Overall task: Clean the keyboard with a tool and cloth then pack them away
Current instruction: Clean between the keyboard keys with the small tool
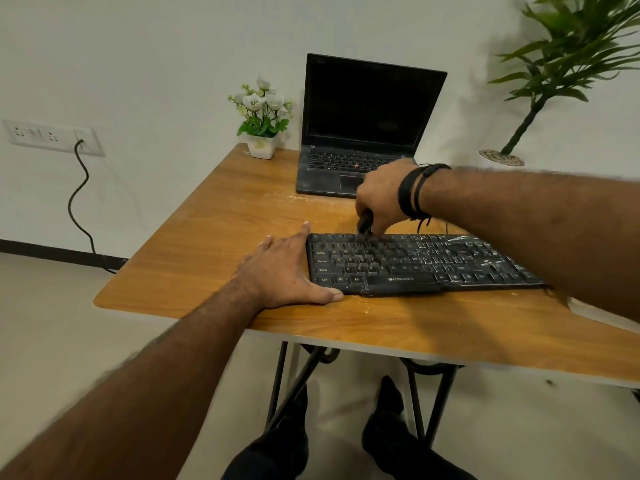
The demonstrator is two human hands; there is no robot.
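— Head view, centre right of frame: black keyboard [422, 263] flat on the wooden table [214, 237], streaked with pale dust.

— Hands?

— Left hand [287, 271] spread flat at centre, fingers straight, thumb along the keyboard's near left corner. Right hand [382, 197] above the keyboard's top row, curled round a dark tool [364, 224], tip down on the keys. Black bands [414, 190] round that wrist.

— Further back?

— Upper centre: open laptop [363, 133], screen dark. Left of it, small white flower pot [262, 147]. Upper right, leafy plant [568, 64]. Far left, wall socket [52, 136] with a black cable.
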